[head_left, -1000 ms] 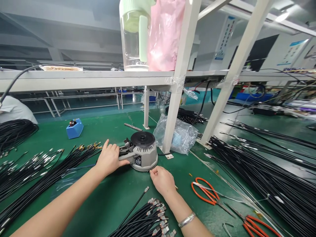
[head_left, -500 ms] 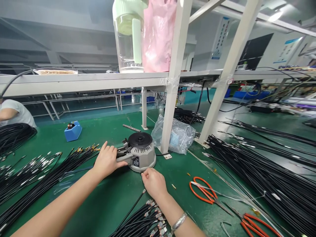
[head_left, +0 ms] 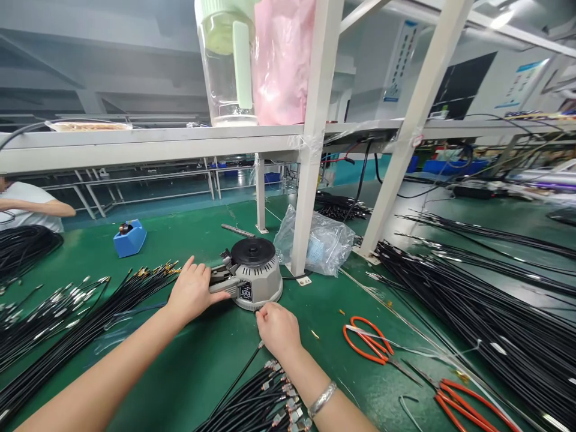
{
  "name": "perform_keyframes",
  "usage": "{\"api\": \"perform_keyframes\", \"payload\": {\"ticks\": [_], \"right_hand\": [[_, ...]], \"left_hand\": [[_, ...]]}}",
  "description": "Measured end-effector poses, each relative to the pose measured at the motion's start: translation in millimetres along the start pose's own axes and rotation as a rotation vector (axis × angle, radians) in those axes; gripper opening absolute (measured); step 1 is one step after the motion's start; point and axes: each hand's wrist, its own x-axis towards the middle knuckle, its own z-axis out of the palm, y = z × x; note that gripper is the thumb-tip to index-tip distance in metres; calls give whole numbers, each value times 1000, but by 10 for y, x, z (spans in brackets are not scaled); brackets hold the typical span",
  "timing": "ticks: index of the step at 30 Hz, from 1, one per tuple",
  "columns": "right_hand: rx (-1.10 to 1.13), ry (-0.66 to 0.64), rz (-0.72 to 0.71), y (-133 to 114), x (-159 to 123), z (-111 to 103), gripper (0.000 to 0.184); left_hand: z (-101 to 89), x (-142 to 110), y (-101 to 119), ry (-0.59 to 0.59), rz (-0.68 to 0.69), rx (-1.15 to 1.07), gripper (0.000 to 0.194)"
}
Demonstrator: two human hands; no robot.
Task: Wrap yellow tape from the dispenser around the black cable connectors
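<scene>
A round grey tape dispenser (head_left: 263, 287) with a black disc on top stands on the green table. My left hand (head_left: 192, 291) is closed around the arm at its left side, thumb along the front and fingers over the back. Against the front lower edge of the dispenser, my right hand (head_left: 278, 327) is closed with fingertips pressed together; whatever they pinch is hidden. One black cable (head_left: 245, 367) ends in a small connector just below that hand. A bundle of black cables with metal connectors (head_left: 274, 393) lies beneath my right forearm.
Two pairs of orange-handled scissors (head_left: 369, 345) lie at right. Long black cables (head_left: 454, 312) spread beyond them; more cables (head_left: 103, 318) lie at left. A white post (head_left: 310, 198) and clear plastic bag (head_left: 330, 240) stand behind the dispenser. A blue holder (head_left: 129, 239) sits near a co-worker's arm (head_left: 51, 208).
The view has shifted slightly. Both my hands keep their places at the dispenser. The co-worker's arm at far left has stretched to the right.
</scene>
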Motion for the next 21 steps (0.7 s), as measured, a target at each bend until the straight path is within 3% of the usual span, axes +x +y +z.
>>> {"api": "perform_keyframes", "payload": {"ticks": [6, 16, 21], "right_hand": [[0, -1, -20, -23, -26, 24, 17], [23, 11, 45, 154, 51, -85, 19], [16, 17, 12, 63, 24, -15, 20]], "left_hand": [[-10, 5, 6, 13, 8, 0, 66], [-52, 15, 6, 8, 23, 11, 66], [-20, 7, 8, 15, 11, -3, 65]]}}
